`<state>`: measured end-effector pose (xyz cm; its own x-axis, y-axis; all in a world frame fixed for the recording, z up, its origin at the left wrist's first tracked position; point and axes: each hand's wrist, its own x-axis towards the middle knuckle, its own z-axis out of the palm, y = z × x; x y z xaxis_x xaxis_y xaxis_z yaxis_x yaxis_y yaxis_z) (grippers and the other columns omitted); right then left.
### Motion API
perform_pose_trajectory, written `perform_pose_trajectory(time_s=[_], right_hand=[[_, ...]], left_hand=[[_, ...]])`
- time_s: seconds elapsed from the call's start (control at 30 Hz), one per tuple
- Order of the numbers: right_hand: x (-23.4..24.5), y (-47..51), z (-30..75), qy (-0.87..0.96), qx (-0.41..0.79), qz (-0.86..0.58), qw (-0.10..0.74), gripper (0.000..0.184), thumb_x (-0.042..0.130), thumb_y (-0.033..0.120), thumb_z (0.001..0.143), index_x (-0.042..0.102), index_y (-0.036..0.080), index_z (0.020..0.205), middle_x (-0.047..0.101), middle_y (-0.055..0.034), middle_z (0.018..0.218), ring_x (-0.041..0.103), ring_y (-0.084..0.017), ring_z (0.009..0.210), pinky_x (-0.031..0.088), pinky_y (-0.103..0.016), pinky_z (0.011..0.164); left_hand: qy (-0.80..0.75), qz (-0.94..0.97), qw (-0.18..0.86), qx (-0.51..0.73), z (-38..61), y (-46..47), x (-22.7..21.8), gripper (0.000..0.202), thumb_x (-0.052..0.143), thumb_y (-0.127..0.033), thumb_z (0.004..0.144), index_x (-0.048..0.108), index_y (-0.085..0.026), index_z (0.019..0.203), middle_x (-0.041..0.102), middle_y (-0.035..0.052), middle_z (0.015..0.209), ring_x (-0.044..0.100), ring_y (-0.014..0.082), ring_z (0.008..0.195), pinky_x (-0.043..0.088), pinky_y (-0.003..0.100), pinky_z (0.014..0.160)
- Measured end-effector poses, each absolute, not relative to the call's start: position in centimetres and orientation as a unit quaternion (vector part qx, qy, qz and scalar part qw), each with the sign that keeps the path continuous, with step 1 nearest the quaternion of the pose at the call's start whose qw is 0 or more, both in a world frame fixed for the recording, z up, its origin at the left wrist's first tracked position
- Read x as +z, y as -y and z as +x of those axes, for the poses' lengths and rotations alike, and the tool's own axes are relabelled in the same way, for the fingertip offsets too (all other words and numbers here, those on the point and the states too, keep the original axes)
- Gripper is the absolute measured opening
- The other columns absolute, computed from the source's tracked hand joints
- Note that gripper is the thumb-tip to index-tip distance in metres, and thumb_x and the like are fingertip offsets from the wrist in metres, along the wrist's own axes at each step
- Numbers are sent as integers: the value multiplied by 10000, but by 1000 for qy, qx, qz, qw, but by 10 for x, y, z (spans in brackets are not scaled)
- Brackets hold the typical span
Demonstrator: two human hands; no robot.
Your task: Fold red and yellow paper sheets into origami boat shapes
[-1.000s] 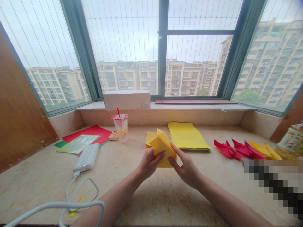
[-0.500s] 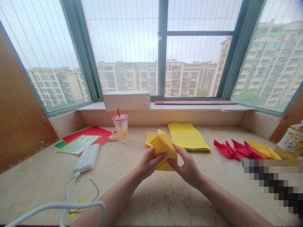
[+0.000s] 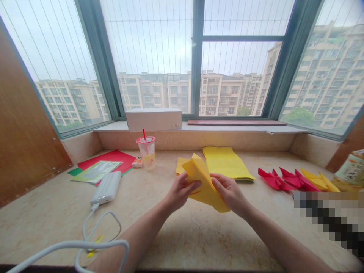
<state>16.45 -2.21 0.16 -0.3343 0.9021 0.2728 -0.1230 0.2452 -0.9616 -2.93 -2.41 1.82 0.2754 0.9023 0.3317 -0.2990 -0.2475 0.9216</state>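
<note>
A folded yellow paper (image 3: pixel 203 176) is held up above the stone counter, its layers partly spread. My left hand (image 3: pixel 181 190) grips its left side, the thumb lying across the front. On the right edge, my right hand (image 3: pixel 227 189) pinches a layer between thumb and fingers. The lower flap slants down toward the right. Behind the left hand, a further piece of yellow paper (image 3: pixel 180 164) shows in part. A stack of yellow sheets (image 3: pixel 229 162) lies just beyond my right hand.
Red folded paper pieces (image 3: pixel 273 179) and a yellow folded one (image 3: pixel 319 180) lie at right, near a bottle (image 3: pixel 351 172). At left are a plastic cup (image 3: pixel 147 153), red paper (image 3: pixel 109 160), a white power bank (image 3: pixel 106 187) and its cable (image 3: pixel 99 242). A white box (image 3: pixel 154 119) stands on the sill.
My right hand has shifted right and now pinches the paper's right edge. The lower flap has swung out to the right, and the folded layers have opened more.
</note>
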Motion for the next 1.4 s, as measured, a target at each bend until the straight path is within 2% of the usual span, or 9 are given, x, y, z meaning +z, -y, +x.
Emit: perform_pose_trajectory(time_s=[0.1, 0.23, 0.4, 0.63, 0.73, 0.87, 1.03, 1.17, 1.4], right_hand=[[-1, 21, 162, 599, 560, -309, 482, 420, 622, 544, 858, 622, 205, 1106, 719, -55, 878, 669, -188, 704, 518, -278, 595], [-4, 21, 164, 660, 445, -328, 509, 377, 583, 539, 886, 682, 178, 934, 700, -104, 1060, 661, -194, 807, 528, -284, 664], [-4, 29, 161, 737, 401, -306, 450, 371, 581, 449, 919, 663, 198, 1179, 728, -58, 990, 665, -207, 864, 535, -290, 744], [-10, 22, 164, 731, 181, -382, 535, 309, 532, 336, 959, 691, 272, 1216, 739, -52, 1142, 697, -276, 1019, 538, -455, 924], [-10, 19, 172, 747, 54, -376, 546, 345, 502, 245, 969, 642, 306, 1278, 665, -55, 1287, 636, -268, 1173, 468, -505, 1038], [-7, 22, 172, 797, -69, -354, 484, 420, 519, 146, 938, 626, 348, 1290, 513, -41, 1459, 498, -270, 1332, 397, -537, 1095], [-3, 29, 161, 834, -118, -343, 416, 526, 534, 122, 905, 534, 327, 1390, 335, -64, 1576, 374, -291, 1413, 359, -546, 1115], [1, 30, 161, 798, -144, -374, 451, 480, 563, 173, 903, 568, 351, 1349, 275, -28, 1601, 319, -313, 1438, 301, -581, 1136], [1, 19, 173, 730, -56, -419, 537, 341, 533, 310, 948, 622, 268, 1275, 466, -114, 1469, 469, -307, 1327, 415, -538, 1063]], left_hand=[[-266, 579, 549, 541, -30, 22, 15, 319, 793, -344, 734, 665, -131, 933, 728, 68, 859, 663, 186, 766, 531, 275, 719], [-277, 584, 526, 553, -30, 18, 9, 297, 776, -334, 756, 656, -133, 940, 718, 58, 867, 650, 175, 768, 523, 268, 721], [-292, 573, 490, 589, -29, 14, 9, 280, 742, -337, 794, 629, -154, 974, 706, 50, 914, 648, 176, 807, 517, 272, 745], [-324, 625, 381, 599, -27, 9, 8, 432, 762, -317, 779, 618, -197, 1168, 648, 105, 1192, 608, 240, 1113, 446, 383, 1014], [-308, 648, 439, 541, -26, 15, 7, 490, 779, -318, 761, 635, -203, 1215, 604, 131, 1308, 523, 286, 1268, 371, 438, 1103], [-265, 619, 566, 476, -21, 24, 5, 492, 765, -401, 766, 646, -205, 1201, 640, 141, 1269, 610, 320, 1160, 515, 472, 949], [-302, 533, 571, 547, -18, 23, 8, 477, 725, -453, 796, 641, -166, 1167, 703, 132, 1155, 688, 301, 1021, 577, 471, 867], [-323, 477, 559, 596, -23, 15, 11, 456, 718, -429, 811, 616, -107, 1117, 741, 146, 1037, 733, 283, 892, 572, 479, 891], [-318, 430, 533, 656, -30, 5, 8, 439, 728, -437, 797, 609, -98, 1050, 757, 138, 944, 744, 283, 863, 567, 461, 914]])
